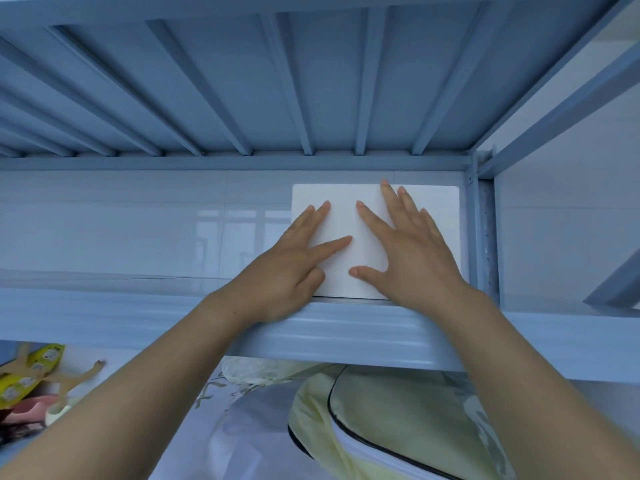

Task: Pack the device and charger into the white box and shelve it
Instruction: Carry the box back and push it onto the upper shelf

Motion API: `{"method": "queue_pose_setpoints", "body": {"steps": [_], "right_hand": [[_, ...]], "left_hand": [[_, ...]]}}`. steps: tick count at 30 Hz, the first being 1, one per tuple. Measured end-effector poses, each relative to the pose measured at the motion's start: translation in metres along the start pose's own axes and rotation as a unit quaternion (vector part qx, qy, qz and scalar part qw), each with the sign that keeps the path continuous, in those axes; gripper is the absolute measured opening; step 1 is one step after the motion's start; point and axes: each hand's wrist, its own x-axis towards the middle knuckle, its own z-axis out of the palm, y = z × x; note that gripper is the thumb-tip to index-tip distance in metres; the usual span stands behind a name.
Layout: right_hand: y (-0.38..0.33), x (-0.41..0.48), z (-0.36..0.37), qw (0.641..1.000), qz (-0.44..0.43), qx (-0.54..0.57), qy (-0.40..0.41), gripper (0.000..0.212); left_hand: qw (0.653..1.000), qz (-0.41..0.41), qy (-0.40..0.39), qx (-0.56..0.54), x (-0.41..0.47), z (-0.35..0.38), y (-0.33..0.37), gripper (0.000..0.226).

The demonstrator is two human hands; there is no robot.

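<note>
The white box stands closed on the blue-grey metal shelf, at its right end beside the upright post. My left hand lies flat against the box's front face on its left side, fingers spread. My right hand presses flat on the right part of the same face, fingers spread and pointing up. Neither hand wraps around the box. The device and charger are not visible.
The ribbed underside of the shelf above hangs close over the box. A perforated upright post stands right of the box. On the lower shelf lie a pale yellow cushion, a plastic bag and yellow packets.
</note>
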Motion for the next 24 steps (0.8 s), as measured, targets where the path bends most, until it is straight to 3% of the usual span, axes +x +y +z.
{"method": "queue_pose_setpoints", "body": {"steps": [6, 12, 15, 19, 24], "right_hand": [[-0.002, -0.012, -0.006, 0.999, 0.013, 0.029, 0.007, 0.067], [-0.005, -0.009, -0.007, 0.997, 0.038, 0.06, 0.012, 0.067], [-0.003, -0.014, -0.005, 0.993, 0.055, 0.089, 0.053, 0.053], [0.001, -0.02, -0.001, 0.986, 0.086, 0.12, 0.072, 0.032], [-0.001, -0.025, 0.0, 0.978, 0.093, 0.173, 0.076, 0.021]], "left_hand": [[0.994, -0.027, 0.003, 0.108, -0.001, 0.006, 0.016, 0.07], [0.993, -0.05, -0.043, 0.095, 0.002, 0.007, 0.014, 0.064], [0.992, -0.056, -0.053, 0.096, 0.001, 0.009, 0.012, 0.061], [0.997, -0.058, -0.02, 0.055, -0.004, 0.013, 0.011, 0.062], [0.997, -0.047, 0.055, 0.038, -0.007, 0.017, 0.014, 0.053]]}}
